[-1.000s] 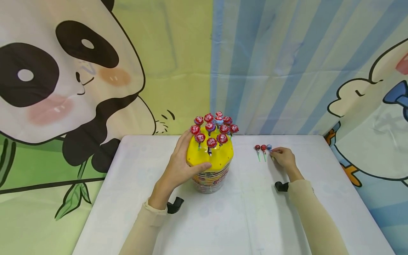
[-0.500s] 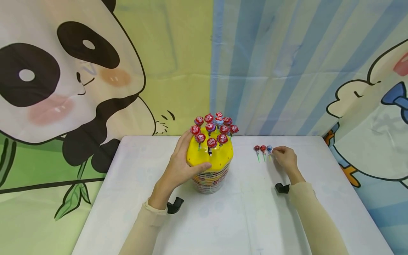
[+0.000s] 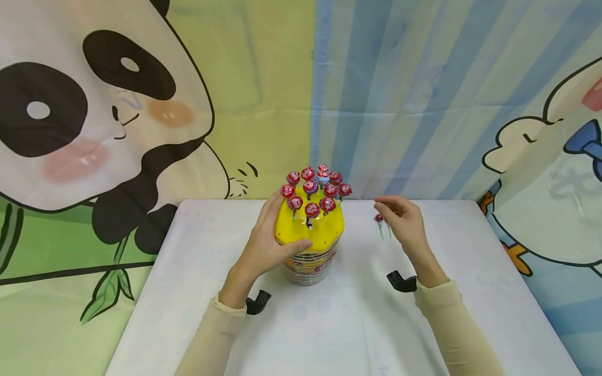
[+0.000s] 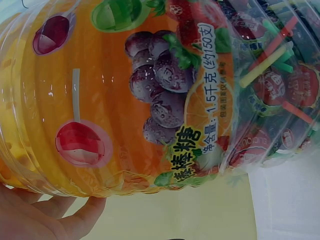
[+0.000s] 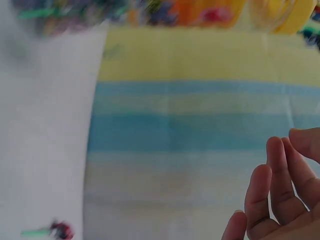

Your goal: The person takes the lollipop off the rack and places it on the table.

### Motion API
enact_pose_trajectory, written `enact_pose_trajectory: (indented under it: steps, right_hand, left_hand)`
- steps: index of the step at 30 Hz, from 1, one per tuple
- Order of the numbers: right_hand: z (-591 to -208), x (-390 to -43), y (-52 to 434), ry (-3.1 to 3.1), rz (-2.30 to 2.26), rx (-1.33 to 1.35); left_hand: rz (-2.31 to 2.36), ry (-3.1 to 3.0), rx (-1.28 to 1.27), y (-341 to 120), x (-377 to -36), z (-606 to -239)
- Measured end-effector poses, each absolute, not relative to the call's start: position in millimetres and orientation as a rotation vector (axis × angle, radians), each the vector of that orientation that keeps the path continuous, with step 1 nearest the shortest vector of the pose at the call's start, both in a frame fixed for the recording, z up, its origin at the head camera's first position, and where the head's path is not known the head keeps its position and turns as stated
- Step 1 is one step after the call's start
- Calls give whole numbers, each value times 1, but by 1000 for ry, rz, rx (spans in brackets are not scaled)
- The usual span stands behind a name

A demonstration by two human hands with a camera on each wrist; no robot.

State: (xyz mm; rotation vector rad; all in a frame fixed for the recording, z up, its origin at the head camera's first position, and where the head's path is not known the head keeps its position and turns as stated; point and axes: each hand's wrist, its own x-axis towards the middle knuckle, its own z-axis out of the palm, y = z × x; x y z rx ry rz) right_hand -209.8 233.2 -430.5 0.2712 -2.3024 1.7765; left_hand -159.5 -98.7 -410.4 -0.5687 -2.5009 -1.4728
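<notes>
At table centre | our left hand [image 3: 268, 245] curls around the lollipop jar [image 3: 310, 250], full and likely heavy, ribbed plastic sides offer grip | right hand [image 3: 404, 222] hovers loose, empty, above table lollipops [image 3: 380, 222]

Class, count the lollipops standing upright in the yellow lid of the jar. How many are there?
11 lollipops stand in the yellow lid: three in front, the rest clustered behind; some may be hidden.

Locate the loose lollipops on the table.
Head view: the loose lollipops lie on the white table right of the yellow-lidded jar, partly hidden behind the right hand raised over them.
</notes>
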Motion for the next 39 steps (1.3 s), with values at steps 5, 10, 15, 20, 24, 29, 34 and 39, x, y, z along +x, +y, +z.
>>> enact_pose_trajectory:
  steps: [5, 10, 15, 20, 24, 29, 34, 39]
  right_hand:
    - [-410, -201, 208, -2155, 1971, 506]
    - [-400, -200, 188, -2061, 2087, 677]
    - [-396, -203, 175, -2036, 2133, 762]
    - [-396, -203, 169, -2018, 2150, 784]
    - [-397, -205, 167, -2017, 2138, 792]
    - [-397, -207, 165, -2049, 2074, 773]
    - [-396, -207, 163, -2048, 2040, 748]
    - [-398, -206, 160, -2036, 1997, 744]
  left_hand:
    - [-1468, -2493, -572, -99, -160, -411]
    - [-1463, -2493, -572, -99, -161, -410]
    - [-1469, -2486, -568, -100, -161, -410]
    - [-1477, -2482, -586, -100, -162, -412]
    - [-1475, -2481, -585, -100, -161, -412]
    - [-1472, -2489, -569, -99, -160, -411]
    - [-1478, -2490, -571, -99, -160, -410]
    - [-1478, -2493, -571, -99, -159, -409]
